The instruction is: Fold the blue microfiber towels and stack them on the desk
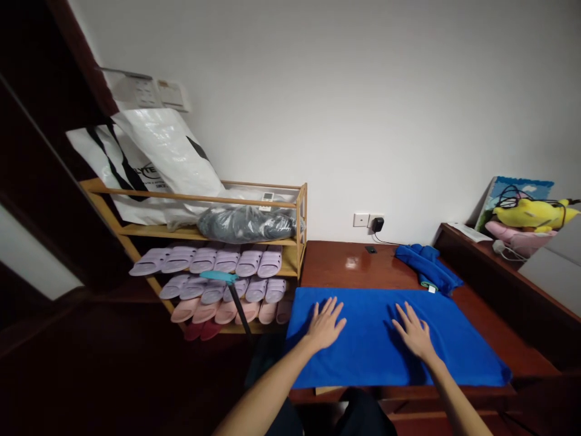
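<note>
A blue cloth (372, 351) lies spread over the front of the reddish-brown wooden table (354, 263). On its left part my left hand (325, 325) lies with the fingers spread. My right hand (414, 332) is over the right part, fingers apart, with a shadow beside it and small creases in the cloth nearby. Neither hand grips anything. Behind the spread cloth, at the back right, more blue cloth (426, 266) lies bunched up, with a small white tag at its near end.
A wooden rack (299, 242) at left holds slippers (227, 257), white bags (167, 157) and a plastic-wrapped bundle (249, 224). A blue-topped pole (242, 312) stands before it. A black plug (377, 224) is on the wall. A yellow plush toy (531, 213) sits at right.
</note>
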### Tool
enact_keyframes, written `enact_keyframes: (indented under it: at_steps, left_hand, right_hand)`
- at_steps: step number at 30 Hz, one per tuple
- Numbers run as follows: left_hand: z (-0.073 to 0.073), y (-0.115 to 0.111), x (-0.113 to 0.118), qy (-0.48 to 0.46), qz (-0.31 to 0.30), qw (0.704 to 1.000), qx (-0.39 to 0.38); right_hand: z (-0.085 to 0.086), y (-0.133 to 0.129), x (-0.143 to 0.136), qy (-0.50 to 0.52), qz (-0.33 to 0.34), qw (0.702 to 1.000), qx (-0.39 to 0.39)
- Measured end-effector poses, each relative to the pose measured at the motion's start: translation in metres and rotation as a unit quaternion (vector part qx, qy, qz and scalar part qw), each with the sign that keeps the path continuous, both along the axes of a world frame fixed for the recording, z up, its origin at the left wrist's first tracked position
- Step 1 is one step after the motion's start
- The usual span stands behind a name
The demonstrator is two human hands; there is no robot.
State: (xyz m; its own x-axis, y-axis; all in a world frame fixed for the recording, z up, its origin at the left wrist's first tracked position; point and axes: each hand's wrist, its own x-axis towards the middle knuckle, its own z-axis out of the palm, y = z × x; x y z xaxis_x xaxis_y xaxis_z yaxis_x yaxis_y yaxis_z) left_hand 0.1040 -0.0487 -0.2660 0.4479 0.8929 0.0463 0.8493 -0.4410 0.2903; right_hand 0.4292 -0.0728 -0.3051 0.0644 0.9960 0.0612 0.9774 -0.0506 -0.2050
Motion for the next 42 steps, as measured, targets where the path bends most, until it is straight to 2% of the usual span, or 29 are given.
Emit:
enact_keyframes:
  at_steps: [2,4,7,12,15,17,23,28,30,33,36,40,42]
  left_hand:
    - [-0.002,0.013,-0.011,0.016,0.042,0.999,0.012]
    - [-0.008,0.025,-0.022,0.030,0.056,0.998,0.006]
    - [-0.017,0.033,-0.033,0.049,0.056,0.997,0.007]
    - [-0.017,0.028,-0.035,0.063,0.043,0.996,0.036]
    - [-0.017,0.023,-0.036,0.056,0.046,0.995,0.065]
    - [-0.020,0.023,-0.038,0.055,0.059,0.995,0.058]
    - [-0.030,0.033,-0.040,0.054,0.059,0.996,0.034]
    - [-0.029,0.037,-0.041,0.054,0.054,0.996,0.038]
    - [-0.027,0.037,-0.045,0.054,0.060,0.996,0.047]
    - [-0.026,0.040,-0.054,0.050,0.102,0.991,0.066]
    - [-0.029,0.049,-0.060,0.049,0.140,0.987,0.059]
    - [-0.036,0.059,-0.063,0.055,0.153,0.986,0.043]
    - [-0.038,0.061,-0.064,0.057,0.159,0.984,0.049]
  right_hand:
    - [0.000,0.000,-0.029,0.004,0.048,0.999,0.026]
    - [-0.006,-0.003,-0.052,-0.010,0.080,0.996,0.035]
    - [-0.014,-0.009,-0.065,-0.027,0.089,0.995,0.038]
    - [-0.012,-0.009,-0.056,-0.015,0.082,0.996,0.039]
    - [-0.009,-0.003,-0.050,0.002,0.021,0.998,0.056]
    - [-0.010,0.001,-0.046,0.000,-0.005,0.999,0.049]
    - [-0.023,0.007,-0.038,-0.045,0.004,0.999,0.015]
    - [-0.029,0.008,-0.034,-0.057,-0.005,0.998,0.021]
    - [-0.027,0.009,-0.033,-0.050,-0.006,0.999,0.013]
    - [-0.020,0.009,-0.035,-0.023,-0.021,1.000,0.004]
    - [-0.017,0.006,-0.042,-0.006,-0.019,0.999,0.030]
    - [-0.020,0.001,-0.049,-0.025,0.018,0.999,0.033]
    - [-0.015,-0.001,-0.054,-0.010,0.011,0.999,0.030]
